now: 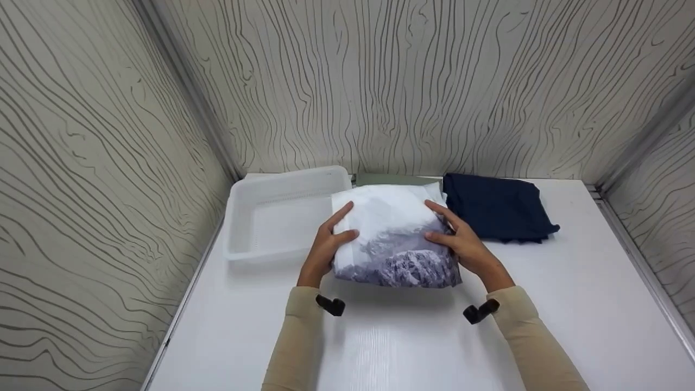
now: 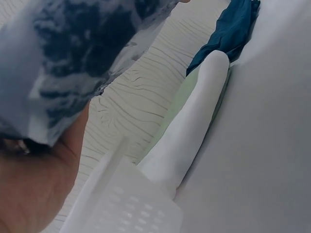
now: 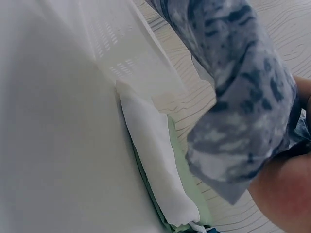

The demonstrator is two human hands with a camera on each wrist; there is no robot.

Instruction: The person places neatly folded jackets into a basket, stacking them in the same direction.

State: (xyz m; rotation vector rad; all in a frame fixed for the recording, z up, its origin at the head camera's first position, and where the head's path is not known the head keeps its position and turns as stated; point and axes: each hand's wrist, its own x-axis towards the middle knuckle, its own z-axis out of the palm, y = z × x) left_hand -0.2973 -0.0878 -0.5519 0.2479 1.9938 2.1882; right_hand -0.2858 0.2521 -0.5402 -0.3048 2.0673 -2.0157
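Note:
Both hands grip a folded printed cloth (image 1: 399, 236), white at the far part and grey-purple with a rocky mountain print toward the near edge. My left hand (image 1: 321, 251) holds its left side, thumb and a finger lying on top. On the opposite side my right hand (image 1: 471, 251) grips the edge in the same way. The remaining fingers are hidden under the cloth. In both wrist views the bundle is held up off the table. Behind it lies a green cloth (image 1: 399, 178), with a folded white cloth (image 3: 155, 155) on top of it in the right wrist view.
A white plastic basket (image 1: 288, 220) with perforated walls stands at the back left of the white table (image 1: 374, 347). To the back right lies a folded navy cloth (image 1: 491, 209). Wood-grain patterned panels (image 1: 369, 87) enclose the table's back and sides.

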